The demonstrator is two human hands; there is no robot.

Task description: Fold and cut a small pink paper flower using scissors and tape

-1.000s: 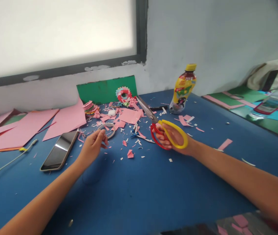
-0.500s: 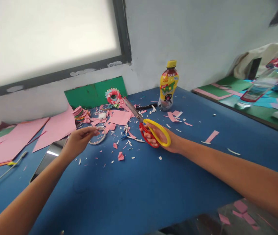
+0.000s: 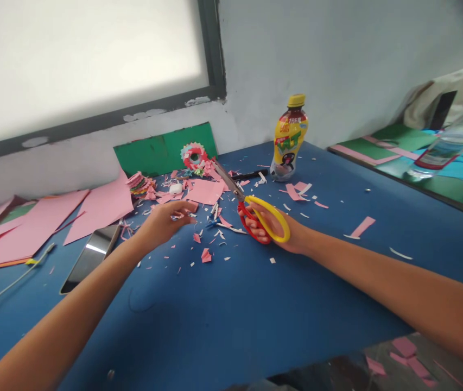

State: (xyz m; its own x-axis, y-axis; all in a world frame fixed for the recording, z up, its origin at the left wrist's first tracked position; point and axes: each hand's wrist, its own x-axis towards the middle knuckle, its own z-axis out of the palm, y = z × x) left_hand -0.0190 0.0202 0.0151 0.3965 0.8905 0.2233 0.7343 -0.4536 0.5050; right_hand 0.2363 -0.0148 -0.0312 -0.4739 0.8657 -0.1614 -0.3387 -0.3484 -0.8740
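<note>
My right hand grips scissors with one red and one yellow handle loop, fingers through the loops. The metal blades look closed together and point up and away to the left over the paper scraps. My left hand is empty as far as I can see, its thumb and fingers apart, just above the table. Near its fingertips are a small dark blue object and white and pink clippings. A square pink paper piece lies beyond, and a red and pale-blue paper ring leans farther back.
A phone, a white cable and pink paper sheets lie at left. A stack of folded paper pieces sits behind. A yellow-labelled bottle stands at the back. Another table holds a clear bottle.
My left hand has moved right and its fingers have parted. The white tape ring it was touching no longer shows clearly. The scissors stay in my right hand; the view has shifted slightly.
</note>
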